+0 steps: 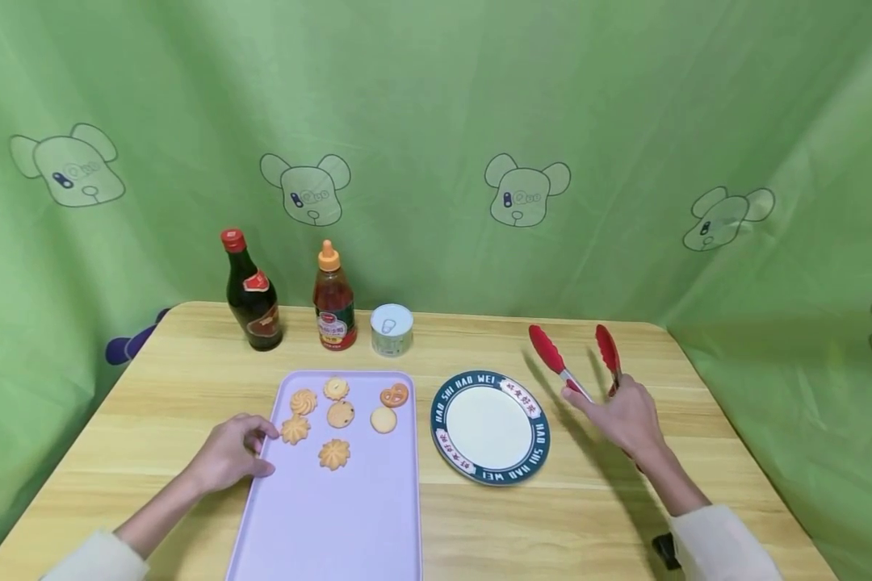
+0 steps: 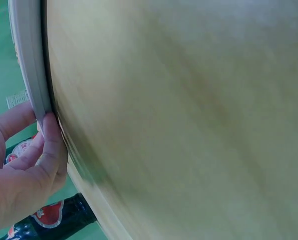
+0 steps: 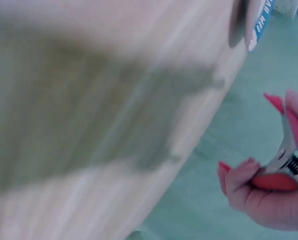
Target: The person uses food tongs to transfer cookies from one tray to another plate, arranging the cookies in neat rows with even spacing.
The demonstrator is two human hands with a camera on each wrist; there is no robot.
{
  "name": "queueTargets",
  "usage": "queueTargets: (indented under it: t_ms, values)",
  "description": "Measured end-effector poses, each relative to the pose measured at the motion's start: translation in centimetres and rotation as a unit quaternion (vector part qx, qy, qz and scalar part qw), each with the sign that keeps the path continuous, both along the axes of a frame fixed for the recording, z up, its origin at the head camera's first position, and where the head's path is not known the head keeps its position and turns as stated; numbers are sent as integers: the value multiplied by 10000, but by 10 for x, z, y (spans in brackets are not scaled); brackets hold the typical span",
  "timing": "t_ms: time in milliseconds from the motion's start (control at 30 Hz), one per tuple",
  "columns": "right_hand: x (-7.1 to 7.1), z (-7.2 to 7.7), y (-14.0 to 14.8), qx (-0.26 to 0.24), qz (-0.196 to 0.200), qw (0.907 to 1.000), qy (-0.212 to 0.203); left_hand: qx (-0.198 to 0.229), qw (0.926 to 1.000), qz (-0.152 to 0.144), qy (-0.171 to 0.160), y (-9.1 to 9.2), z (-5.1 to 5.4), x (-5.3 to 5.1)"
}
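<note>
My left hand [image 1: 231, 453] pinches the left rim of a lilac tray [image 1: 334, 524], thumb and fingers on its edge; the left wrist view shows this grip too. Several cookies [image 1: 334, 454] lie on the far half of the tray, among them a pretzel-shaped one [image 1: 394, 394]. In my right hand [image 1: 627, 415] is a pair of tongs [image 1: 548, 349] with red tips and metal arms, held above the table with the tips spread apart. Nothing sits between the tips. Left of the tongs lies a round plate [image 1: 490, 476] with a dark green lettered rim and a bare white middle.
Along the table's back edge stand a dark bottle [image 1: 254, 298] with a red cap, a sauce bottle [image 1: 334, 311] with an orange cap, and a small can [image 1: 391, 331]. A green curtain [image 1: 421, 97] hangs behind the wooden table [image 1: 480, 532].
</note>
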State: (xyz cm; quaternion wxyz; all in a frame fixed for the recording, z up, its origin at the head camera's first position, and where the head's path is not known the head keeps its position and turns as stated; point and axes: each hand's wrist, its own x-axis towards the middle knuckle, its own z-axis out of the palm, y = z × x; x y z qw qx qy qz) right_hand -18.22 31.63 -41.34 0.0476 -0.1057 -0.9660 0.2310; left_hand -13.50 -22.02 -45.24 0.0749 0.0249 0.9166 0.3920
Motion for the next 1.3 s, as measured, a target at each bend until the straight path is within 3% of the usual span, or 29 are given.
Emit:
queueTargets:
  t_ms: [467, 833, 1067, 1300]
  values:
    - [-16, 23, -29, 271, 1236, 9918, -179, -6, 10000, -12, 30, 1, -1, 2]
    - [-21, 38, -65, 692, 2367, 9688, -255, -7, 10000, -32, -57, 0, 1, 1]
    - [-23, 37, -91, 601, 2703, 9591, -582, 17, 10000, -30, -67, 0, 0, 1]
    - [-20, 35, -110, 556, 3109, 9470, -587, 20, 10000, -62, -27, -1, 0, 0]
